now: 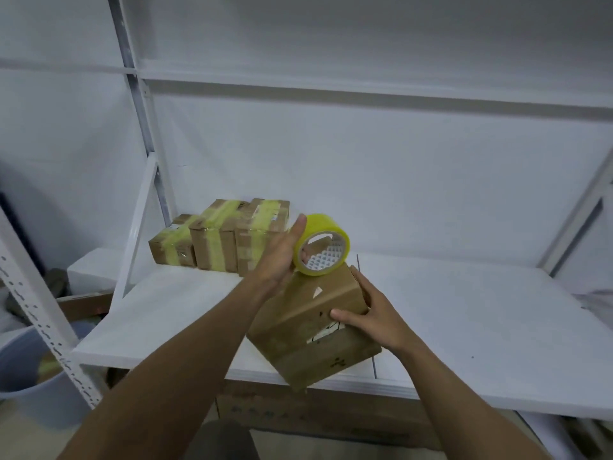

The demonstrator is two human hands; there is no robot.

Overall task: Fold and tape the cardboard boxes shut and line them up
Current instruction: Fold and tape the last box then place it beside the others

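A brown cardboard box (308, 330) lies tilted at the front of the white shelf board (464, 327), one corner hanging over the edge. My right hand (374, 317) grips its right side, thumb on the top face. My left hand (282, 254) holds a yellow tape roll (321, 244) just above the box's far end, fingers inside the core and thumb along the outside. Three taped boxes (222, 240) stand side by side at the back left of the shelf.
White shelving uprights (142, 127) rise at the left and right, with another shelf overhead (365, 91). A grey bucket (30, 370) stands on the floor at the left. Larger cardboard (315, 416) lies under the shelf board.
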